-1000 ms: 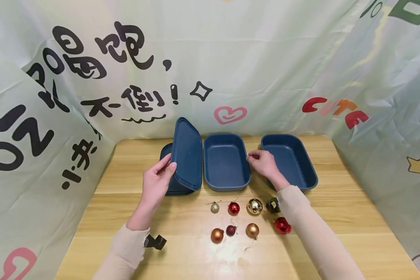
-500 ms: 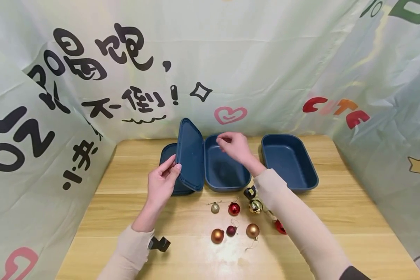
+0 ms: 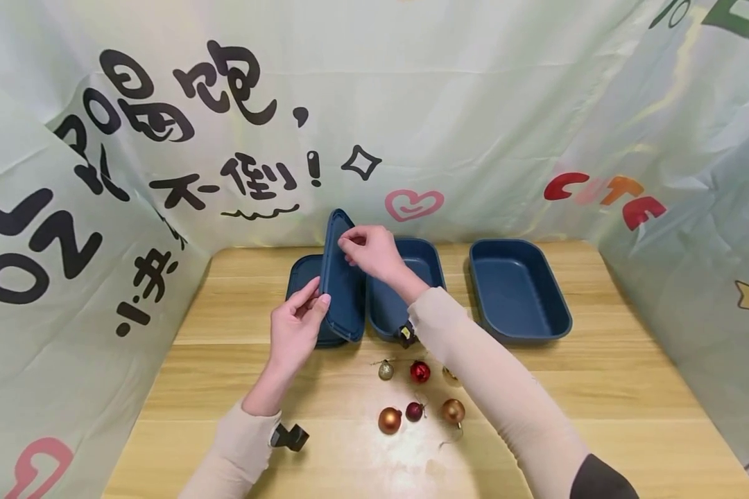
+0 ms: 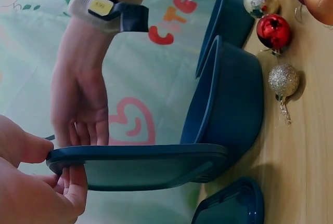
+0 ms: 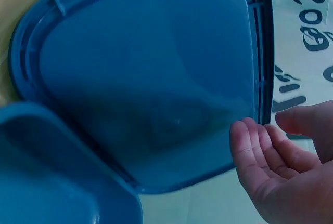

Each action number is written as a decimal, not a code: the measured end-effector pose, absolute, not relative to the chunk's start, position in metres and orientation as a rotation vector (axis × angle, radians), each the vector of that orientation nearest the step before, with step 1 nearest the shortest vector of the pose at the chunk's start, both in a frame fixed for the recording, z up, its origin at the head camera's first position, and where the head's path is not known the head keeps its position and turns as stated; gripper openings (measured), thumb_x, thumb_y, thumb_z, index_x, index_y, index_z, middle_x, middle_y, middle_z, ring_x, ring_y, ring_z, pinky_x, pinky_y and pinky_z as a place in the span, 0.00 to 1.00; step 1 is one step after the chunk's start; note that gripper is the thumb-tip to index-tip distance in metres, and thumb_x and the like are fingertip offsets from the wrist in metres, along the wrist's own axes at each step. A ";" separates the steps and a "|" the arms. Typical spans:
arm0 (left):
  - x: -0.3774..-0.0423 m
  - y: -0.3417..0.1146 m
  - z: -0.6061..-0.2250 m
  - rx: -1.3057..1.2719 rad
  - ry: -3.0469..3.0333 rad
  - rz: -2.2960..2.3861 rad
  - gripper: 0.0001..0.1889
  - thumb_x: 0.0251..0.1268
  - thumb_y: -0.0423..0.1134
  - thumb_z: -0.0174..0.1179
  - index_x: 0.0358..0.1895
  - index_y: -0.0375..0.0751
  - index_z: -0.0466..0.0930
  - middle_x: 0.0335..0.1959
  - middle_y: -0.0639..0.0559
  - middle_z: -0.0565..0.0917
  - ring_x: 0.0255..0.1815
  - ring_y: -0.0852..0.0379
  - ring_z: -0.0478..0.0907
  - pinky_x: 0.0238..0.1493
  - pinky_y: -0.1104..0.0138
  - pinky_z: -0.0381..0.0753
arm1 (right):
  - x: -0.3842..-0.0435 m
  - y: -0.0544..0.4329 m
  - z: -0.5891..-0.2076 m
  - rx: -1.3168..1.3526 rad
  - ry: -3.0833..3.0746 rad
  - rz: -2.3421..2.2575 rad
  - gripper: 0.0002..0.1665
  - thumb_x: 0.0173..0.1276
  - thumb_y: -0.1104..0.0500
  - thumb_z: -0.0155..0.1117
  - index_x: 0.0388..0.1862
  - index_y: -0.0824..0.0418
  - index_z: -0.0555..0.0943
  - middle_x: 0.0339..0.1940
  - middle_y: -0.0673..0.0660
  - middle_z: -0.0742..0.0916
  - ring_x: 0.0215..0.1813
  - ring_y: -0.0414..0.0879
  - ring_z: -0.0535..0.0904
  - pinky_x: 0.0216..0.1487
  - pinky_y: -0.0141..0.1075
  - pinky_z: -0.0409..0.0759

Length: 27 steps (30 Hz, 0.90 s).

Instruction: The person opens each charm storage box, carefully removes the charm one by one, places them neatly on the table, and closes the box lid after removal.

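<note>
A dark blue lid (image 3: 345, 291) stands tilted up on edge, between a lower blue lid (image 3: 304, 272) and the middle blue box (image 3: 424, 258). My left hand (image 3: 296, 326) pinches its near left edge between thumb and fingers. My right hand (image 3: 374, 253) is at the far part of the same lid. In the right wrist view, the right fingertips (image 5: 250, 135) lie at the lid's inner face by the rim. Its thumb (image 5: 294, 120) is just outside the rim, with a gap showing. Whether they touch the lid is hard to tell.
Another blue box (image 3: 518, 291) stands to the right. Several bauble ornaments lie in front, among them a red bauble (image 3: 420, 371), a copper bauble (image 3: 390, 420) and a silver glitter bauble (image 4: 283, 81). My right sleeve (image 3: 487, 374) covers part of them. A printed curtain (image 3: 474, 125) hangs behind the table.
My right hand has moved left from the gap between the two boxes, across the middle box, to the lid. The left hand and lid have shifted slightly right, the lid more upright.
</note>
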<state>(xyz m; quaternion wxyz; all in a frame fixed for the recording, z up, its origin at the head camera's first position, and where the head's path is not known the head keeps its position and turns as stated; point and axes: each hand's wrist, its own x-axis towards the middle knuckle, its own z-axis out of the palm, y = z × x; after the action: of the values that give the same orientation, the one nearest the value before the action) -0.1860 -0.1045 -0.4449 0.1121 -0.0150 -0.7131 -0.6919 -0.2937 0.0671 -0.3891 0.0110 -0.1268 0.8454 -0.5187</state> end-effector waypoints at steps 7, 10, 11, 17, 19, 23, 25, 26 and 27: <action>-0.183 -0.103 -0.445 -0.122 -2.113 -2.001 0.23 0.72 0.27 0.66 0.68 0.27 0.79 0.52 0.29 0.83 0.44 0.67 0.82 0.51 0.81 0.83 | -0.290 0.054 -0.389 -0.390 2.630 -1.614 0.15 0.79 0.53 0.66 0.52 0.63 0.89 0.40 0.61 0.92 0.36 0.49 0.90 0.43 0.37 0.90; -0.182 -0.102 -0.444 -0.135 -2.124 -1.991 0.23 0.72 0.28 0.66 0.68 0.27 0.79 0.52 0.29 0.83 0.44 0.65 0.81 0.52 0.81 0.83 | -0.289 0.052 -0.390 -0.395 2.656 -1.613 0.14 0.78 0.53 0.67 0.49 0.62 0.90 0.37 0.59 0.92 0.33 0.47 0.89 0.41 0.36 0.90; -0.182 -0.102 -0.444 -0.138 -2.124 -1.991 0.23 0.72 0.28 0.66 0.68 0.27 0.79 0.52 0.30 0.83 0.45 0.65 0.81 0.52 0.81 0.83 | -0.289 0.052 -0.390 -0.395 2.665 -1.609 0.14 0.77 0.53 0.68 0.48 0.62 0.90 0.36 0.59 0.92 0.32 0.46 0.88 0.40 0.36 0.89; -0.182 -0.100 -0.444 -0.151 -2.122 -1.990 0.23 0.72 0.28 0.66 0.68 0.28 0.79 0.53 0.29 0.83 0.45 0.65 0.81 0.51 0.80 0.83 | -0.288 0.052 -0.390 -0.388 2.688 -1.627 0.13 0.73 0.53 0.72 0.43 0.62 0.89 0.32 0.58 0.92 0.29 0.45 0.88 0.34 0.34 0.86; -0.181 -0.099 -0.444 -0.150 -2.123 -1.994 0.23 0.72 0.28 0.66 0.68 0.27 0.79 0.53 0.29 0.83 0.45 0.65 0.82 0.50 0.80 0.83 | -0.288 0.052 -0.390 -0.372 2.685 -1.646 0.12 0.72 0.54 0.72 0.43 0.62 0.89 0.33 0.58 0.92 0.29 0.45 0.88 0.33 0.34 0.86; -0.181 -0.097 -0.444 -0.136 -2.130 -2.000 0.24 0.71 0.28 0.67 0.68 0.28 0.80 0.53 0.29 0.83 0.45 0.64 0.82 0.50 0.80 0.83 | -0.285 0.053 -0.389 -0.297 2.643 -1.714 0.10 0.72 0.56 0.72 0.42 0.63 0.89 0.34 0.60 0.92 0.27 0.43 0.88 0.33 0.34 0.88; -0.181 -0.097 -0.444 -0.129 -2.132 -2.001 0.24 0.70 0.29 0.68 0.68 0.30 0.80 0.53 0.30 0.84 0.45 0.63 0.82 0.50 0.79 0.84 | -0.284 0.053 -0.388 -0.261 2.583 -1.776 0.10 0.72 0.57 0.71 0.42 0.65 0.88 0.33 0.61 0.92 0.25 0.41 0.88 0.34 0.35 0.90; -0.182 -0.096 -0.444 -0.127 -2.133 -1.999 0.24 0.70 0.29 0.68 0.68 0.30 0.80 0.53 0.30 0.84 0.45 0.62 0.83 0.49 0.79 0.84 | -0.284 0.054 -0.388 -0.246 2.548 -1.810 0.10 0.73 0.58 0.71 0.42 0.65 0.88 0.33 0.62 0.92 0.24 0.41 0.87 0.35 0.36 0.90; -0.182 -0.096 -0.445 -0.125 -2.133 -1.996 0.25 0.70 0.29 0.69 0.68 0.31 0.80 0.53 0.31 0.84 0.44 0.62 0.83 0.49 0.79 0.84 | -0.283 0.054 -0.387 -0.234 2.512 -1.844 0.10 0.73 0.59 0.70 0.42 0.66 0.88 0.33 0.63 0.92 0.23 0.40 0.87 0.35 0.38 0.91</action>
<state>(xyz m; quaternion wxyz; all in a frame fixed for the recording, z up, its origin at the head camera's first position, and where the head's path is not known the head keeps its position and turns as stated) -0.1824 -0.0961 -0.4450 0.1085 -0.0423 -0.7252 -0.6786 -0.2831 0.0541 -0.3872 0.0082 -0.0749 0.8039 -0.5900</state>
